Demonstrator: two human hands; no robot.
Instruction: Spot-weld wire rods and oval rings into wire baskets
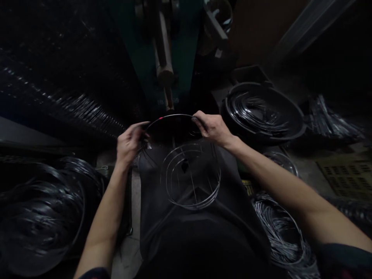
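One held hoop point(177, 115), at least two lower rings point(192, 207), one machine point(183, 50) and at least two tubs point(291, 111) show.

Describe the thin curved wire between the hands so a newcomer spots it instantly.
From the dark green machine at top centre, follow the grey-brown cylindrical rod down. Just below, the thin dark curved wire spans from left hand to right hand. Unlike the silvery wire coils in the round black basin, it shows a bright red spot.

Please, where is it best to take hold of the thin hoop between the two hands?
The thin hoop is probably best gripped at both ends of its visible arc, coming from left and right: it bows between them, so this supports it evenly and clears the red spot, possibly hot.
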